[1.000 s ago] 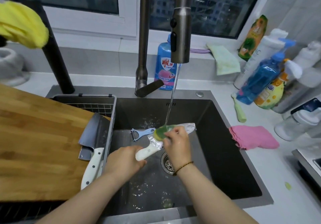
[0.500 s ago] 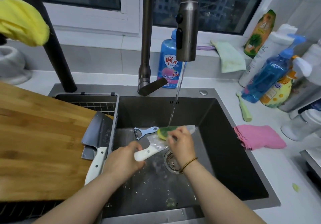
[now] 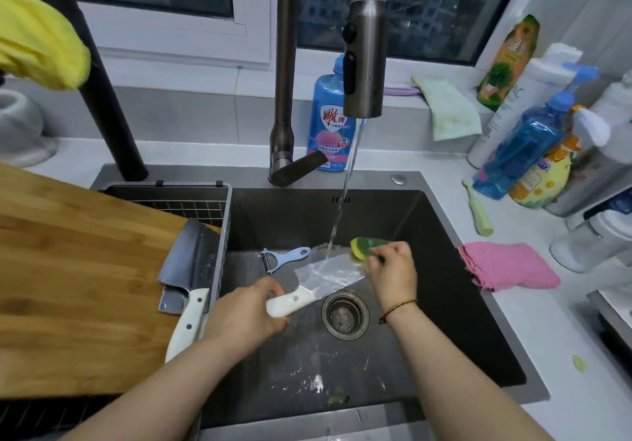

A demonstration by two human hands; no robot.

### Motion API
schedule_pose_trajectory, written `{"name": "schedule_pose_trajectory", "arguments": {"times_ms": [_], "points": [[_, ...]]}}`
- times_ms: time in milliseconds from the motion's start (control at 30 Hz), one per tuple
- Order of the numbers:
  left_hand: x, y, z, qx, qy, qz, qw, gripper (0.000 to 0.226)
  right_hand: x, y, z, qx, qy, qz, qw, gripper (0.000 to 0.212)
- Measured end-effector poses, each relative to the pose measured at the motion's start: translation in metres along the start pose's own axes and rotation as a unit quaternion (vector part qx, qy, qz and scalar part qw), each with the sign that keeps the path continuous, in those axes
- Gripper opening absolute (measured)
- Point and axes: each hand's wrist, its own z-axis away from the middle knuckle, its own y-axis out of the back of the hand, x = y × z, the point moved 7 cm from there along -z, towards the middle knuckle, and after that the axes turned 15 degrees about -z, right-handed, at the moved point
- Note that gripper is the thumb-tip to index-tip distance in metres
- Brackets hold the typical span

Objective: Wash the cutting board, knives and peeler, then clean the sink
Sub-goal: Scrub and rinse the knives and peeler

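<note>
1 cutting board (image 3: 85,286) left of sink (image 3: 461,304) | 2 overlapping cleaver blades (image 3: 193,256) on its edge, 1 white handle showing | 1 blue peeler (image 3: 284,258) on sink floor | left hand (image 3: 246,314) clamped on handle of 1 knife (image 3: 328,276), blade under tap stream (image 3: 342,208) | right hand (image 3: 393,269) pinching 1 sponge (image 3: 362,246) at blade tip | 1 pink cloth (image 3: 509,264) on counter

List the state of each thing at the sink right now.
Faucet: running.
Knife: under the stream, handle gripped by left hand.
Sponge: held in right hand, beside the blade's tip.
Peeler: lying on the sink floor.
Cleaver: lying at the cutting board edge, untouched.
</note>
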Motion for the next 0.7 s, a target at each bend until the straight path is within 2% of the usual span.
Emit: {"name": "schedule_pose_trajectory", "arguments": {"times_ms": [67, 167, 233, 300, 367, 433, 500, 633, 700], "points": [[0.001, -0.002, 0.001, -0.007, -0.002, 0.005, 1.000, 0.029, -0.003, -0.001, 0.002, -0.009, -0.014, 0.024, 1.000, 0.022], [0.002, -0.002, 0.001, -0.015, -0.005, -0.002, 1.000, 0.039, -0.028, -0.022, 0.023, -0.076, 0.036, 0.007, 0.996, 0.018], [0.001, 0.000, 0.001, -0.017, -0.010, -0.011, 1.000, 0.050, -0.033, -0.032, 0.030, -0.133, 0.039, -0.024, 0.990, 0.014], [0.000, 0.000, 0.003, -0.017, -0.012, -0.025, 0.999, 0.055, -0.028, -0.021, 0.019, -0.088, 0.073, -0.008, 0.993, 0.016], [0.001, -0.001, 0.005, -0.011, -0.009, -0.032, 0.999, 0.052, -0.014, -0.007, 0.010, -0.066, 0.026, 0.019, 0.997, 0.021], [0.003, -0.002, 0.007, -0.006, -0.006, -0.030, 1.000, 0.043, -0.004, 0.002, 0.004, -0.039, 0.021, 0.049, 0.998, 0.025], [0.004, -0.002, 0.007, -0.006, -0.001, -0.021, 1.000, 0.036, -0.016, -0.007, 0.009, -0.058, 0.017, 0.088, 0.994, 0.023], [0.003, 0.000, 0.001, -0.002, 0.003, -0.020, 1.000, 0.030, -0.051, -0.036, 0.038, -0.097, 0.131, 0.011, 0.986, 0.011], [0.003, 0.003, 0.001, 0.003, 0.000, -0.017, 1.000, 0.029, -0.048, -0.034, 0.032, -0.100, 0.134, -0.004, 0.986, 0.012]]}}
